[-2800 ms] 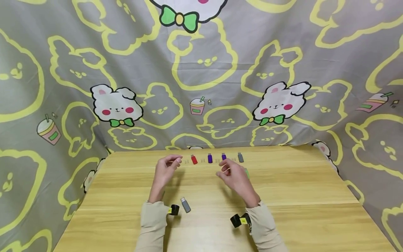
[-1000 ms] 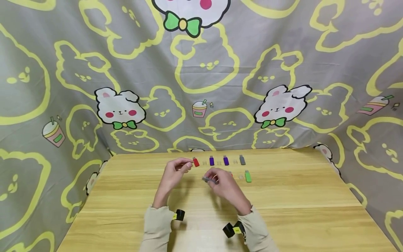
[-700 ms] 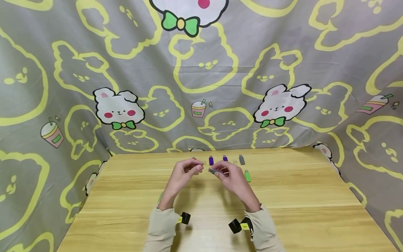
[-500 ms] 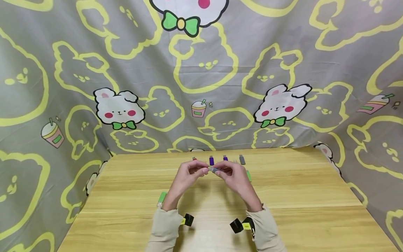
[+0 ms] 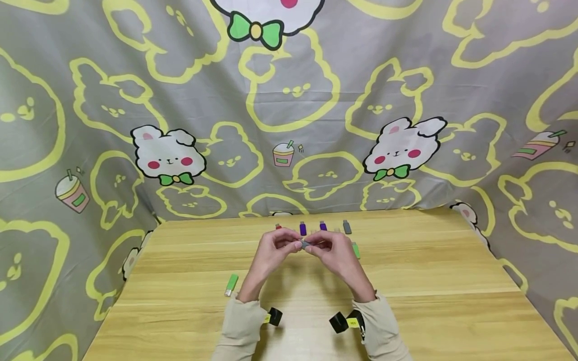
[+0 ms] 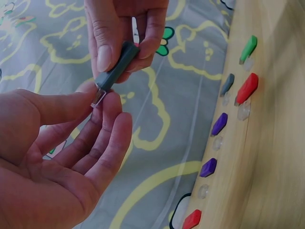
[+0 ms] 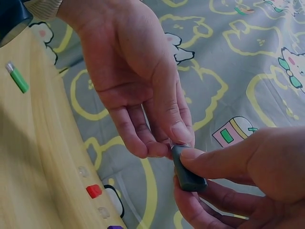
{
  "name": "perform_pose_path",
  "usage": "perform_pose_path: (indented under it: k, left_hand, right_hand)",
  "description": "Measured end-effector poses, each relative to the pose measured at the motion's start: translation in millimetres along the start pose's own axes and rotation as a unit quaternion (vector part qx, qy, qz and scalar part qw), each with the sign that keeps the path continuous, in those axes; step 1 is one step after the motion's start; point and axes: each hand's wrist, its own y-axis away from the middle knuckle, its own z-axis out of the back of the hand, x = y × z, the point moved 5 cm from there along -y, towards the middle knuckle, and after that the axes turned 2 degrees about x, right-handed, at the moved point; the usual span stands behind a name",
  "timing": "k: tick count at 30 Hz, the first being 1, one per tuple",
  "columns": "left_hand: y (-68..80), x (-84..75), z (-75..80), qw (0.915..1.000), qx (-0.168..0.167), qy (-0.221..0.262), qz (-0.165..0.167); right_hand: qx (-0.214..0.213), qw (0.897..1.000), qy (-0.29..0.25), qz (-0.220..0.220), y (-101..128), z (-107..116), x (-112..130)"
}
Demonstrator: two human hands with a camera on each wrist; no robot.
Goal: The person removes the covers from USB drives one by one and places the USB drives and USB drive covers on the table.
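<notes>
Green USB stick (image 5: pixel 232 284) on wooden table (image 5: pixel 429 281), bunny-print cloth (image 5: pixel 316 100) behind.

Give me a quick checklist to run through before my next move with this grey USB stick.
1. Right hand grips the grey stick by its body: ok.
2. Left hand pinches the plug end: ok.
3. Clear cap between the left fingers: cannot tell.
4. Both hands held above the table, apart from the far row: ok.
5. Green stick lies by the left forearm, untouched: ok.
</notes>
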Motion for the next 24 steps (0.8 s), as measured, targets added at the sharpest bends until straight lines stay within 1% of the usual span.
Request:
perform_pose_path:
  k: [5,14,24]
  left_hand:
    - [0.6,-0.1,0.1,1.0,-0.002,0.004,0.007]
    - [1.4,0.5,0.3,0.9993,-0.017,0.021,0.027]
    - [2.3,1.3,-1.3,0.9986,-0.027,0.03,0.035]
  right_hand:
    - [0.009,1.0,-0.003,-0.005,0.4,-0.4,-0.3]
    - [0.018,1.0,-0.012,0.006,0.8,2.3,-2.3]
    - [0.021,1.0,0.003,0.006,3.3,5.4,0.2]
